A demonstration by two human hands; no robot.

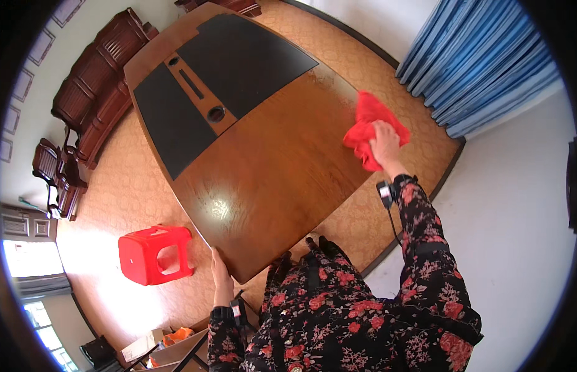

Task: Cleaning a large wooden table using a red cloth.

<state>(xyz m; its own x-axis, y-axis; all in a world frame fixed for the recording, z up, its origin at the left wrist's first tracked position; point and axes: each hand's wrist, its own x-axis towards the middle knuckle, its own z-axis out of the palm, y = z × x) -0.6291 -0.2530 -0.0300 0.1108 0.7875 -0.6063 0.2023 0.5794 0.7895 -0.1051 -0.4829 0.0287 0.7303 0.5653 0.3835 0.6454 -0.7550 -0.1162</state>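
patterned tan flooring spreads across the room under a big wooden counter (270, 167), glossy brown, with two dark inset panels (239, 59) on its far half and a wood strip running between them that carries small round openings. i stand at the near corner of this counter, my flowered sleeves coming in from the lower edge.

my right hand (383, 141) is stretched out to the right edge of the counter, fingers bent down over a red cloth (368, 124); the cloth is bunched and pressed flat against the wood beneath my palm, part of it poking out past my fingers toward the far side. a small black device is strapped at that wrist, with a thin cable trailing down the sleeve.

my left hand (221, 273) lies against the near left edge of the counter, close to the corner, fingers straight and together, holding nothing.

on the floor just left of that hand stands a red plastic stool (153, 254), apart from the counter. dark carved wooden chairs (96, 87) line the wall at the far left. blue curtains (487, 62) hang at the upper right, above a pale floor strip.
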